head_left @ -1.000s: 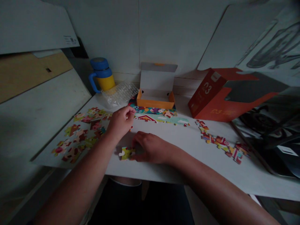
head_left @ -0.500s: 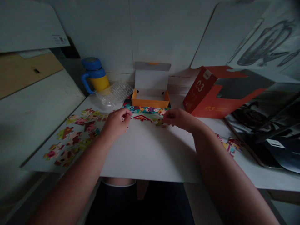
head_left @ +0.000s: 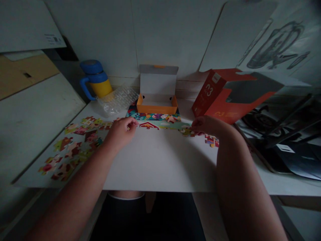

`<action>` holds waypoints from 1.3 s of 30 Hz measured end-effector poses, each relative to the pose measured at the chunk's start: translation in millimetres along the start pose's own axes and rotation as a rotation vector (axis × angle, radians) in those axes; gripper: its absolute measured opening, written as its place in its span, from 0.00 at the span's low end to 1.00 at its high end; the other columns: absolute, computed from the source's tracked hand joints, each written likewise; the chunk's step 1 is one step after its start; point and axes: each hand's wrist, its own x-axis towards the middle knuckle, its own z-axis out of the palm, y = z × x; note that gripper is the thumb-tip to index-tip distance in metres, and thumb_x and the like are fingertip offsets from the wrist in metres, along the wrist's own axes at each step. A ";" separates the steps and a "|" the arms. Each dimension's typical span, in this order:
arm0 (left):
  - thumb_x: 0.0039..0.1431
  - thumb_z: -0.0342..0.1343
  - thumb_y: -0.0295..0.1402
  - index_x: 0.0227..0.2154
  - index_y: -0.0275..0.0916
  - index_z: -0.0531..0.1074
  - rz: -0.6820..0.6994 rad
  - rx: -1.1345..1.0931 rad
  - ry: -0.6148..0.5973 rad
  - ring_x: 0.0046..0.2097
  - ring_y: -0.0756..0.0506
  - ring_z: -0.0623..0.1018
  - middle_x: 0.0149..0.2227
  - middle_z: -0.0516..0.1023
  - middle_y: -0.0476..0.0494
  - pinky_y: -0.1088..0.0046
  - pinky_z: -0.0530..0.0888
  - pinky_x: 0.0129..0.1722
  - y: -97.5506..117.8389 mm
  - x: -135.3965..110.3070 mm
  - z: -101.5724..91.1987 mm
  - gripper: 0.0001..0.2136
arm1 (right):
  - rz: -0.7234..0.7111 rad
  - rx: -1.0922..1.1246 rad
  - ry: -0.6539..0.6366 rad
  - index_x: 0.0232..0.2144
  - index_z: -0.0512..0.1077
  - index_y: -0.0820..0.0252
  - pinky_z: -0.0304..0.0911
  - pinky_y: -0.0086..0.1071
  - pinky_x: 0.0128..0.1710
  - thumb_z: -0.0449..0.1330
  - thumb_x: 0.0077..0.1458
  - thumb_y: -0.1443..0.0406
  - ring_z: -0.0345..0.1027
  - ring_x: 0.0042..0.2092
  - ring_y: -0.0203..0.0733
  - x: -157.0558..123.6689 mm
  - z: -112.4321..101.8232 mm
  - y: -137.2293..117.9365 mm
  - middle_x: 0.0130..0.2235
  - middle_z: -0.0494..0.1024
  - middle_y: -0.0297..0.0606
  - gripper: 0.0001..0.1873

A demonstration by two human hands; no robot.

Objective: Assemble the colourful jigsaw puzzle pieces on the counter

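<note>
A narrow strip of joined puzzle pieces [head_left: 165, 125], with a red-roofed barn at its left, lies across the white table. My left hand [head_left: 122, 131] rests at the strip's left end, thumb and fingers pinched together. Whatever they may hold is hidden. Toward the right end, my right hand [head_left: 207, 126] is closed at the edge of a greenish puzzle piece [head_left: 187, 131], its fingertips pinching it. More loose colourful pieces [head_left: 212, 140] lie just below that hand, partly covered by the wrist.
Many loose pieces [head_left: 74, 149] spread over the table's left side. Behind the strip are an open orange box [head_left: 157, 109], a colourful printed sheet [head_left: 150, 116], crumpled clear plastic [head_left: 116, 100] and a blue-yellow mug [head_left: 100, 83]. A red carton [head_left: 215, 100] and a black stove [head_left: 271, 144] stand right.
My right hand has moved right along the strip, and the greenish piece has moved with it. My left hand stays at the strip's left end. The view has shifted slightly right.
</note>
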 end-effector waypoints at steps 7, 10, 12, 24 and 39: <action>0.67 0.56 0.37 0.40 0.42 0.82 0.003 -0.005 -0.002 0.31 0.45 0.81 0.35 0.86 0.45 0.71 0.74 0.34 -2.6 1.2 1.3 0.10 | 0.095 -0.016 0.019 0.39 0.81 0.55 0.72 0.29 0.30 0.76 0.57 0.55 0.82 0.32 0.43 -3.5 0.0 -5.6 0.34 0.87 0.42 0.14; 0.68 0.56 0.37 0.41 0.43 0.82 0.003 0.023 -0.022 0.31 0.44 0.81 0.35 0.86 0.45 0.70 0.75 0.35 -3.5 1.8 1.3 0.10 | 0.100 -0.077 -0.016 0.39 0.82 0.54 0.70 0.28 0.29 0.76 0.57 0.58 0.81 0.32 0.42 -7.8 -2.9 -6.3 0.32 0.86 0.40 0.11; 0.68 0.56 0.37 0.41 0.43 0.82 0.009 0.047 -0.033 0.31 0.44 0.81 0.36 0.86 0.45 0.69 0.75 0.37 -4.3 2.4 1.6 0.10 | 0.101 -0.090 -0.052 0.39 0.82 0.53 0.69 0.28 0.28 0.76 0.56 0.58 0.80 0.31 0.41 -9.8 -5.2 -3.8 0.32 0.86 0.38 0.11; 0.67 0.55 0.36 0.40 0.42 0.83 0.062 0.081 -0.076 0.37 0.43 0.82 0.36 0.86 0.45 0.67 0.76 0.45 -7.9 3.5 4.2 0.10 | 0.154 0.105 0.054 0.50 0.79 0.55 0.76 0.31 0.32 0.79 0.54 0.53 0.84 0.35 0.46 2.1 -1.7 4.8 0.35 0.88 0.44 0.26; 0.65 0.55 0.31 0.38 0.43 0.82 0.139 0.112 -0.081 0.42 0.41 0.83 0.39 0.87 0.43 0.67 0.76 0.45 -9.0 4.0 5.3 0.10 | 0.158 0.014 0.079 0.46 0.80 0.55 0.72 0.32 0.28 0.77 0.55 0.51 0.83 0.32 0.46 -0.9 -0.2 5.9 0.35 0.88 0.44 0.22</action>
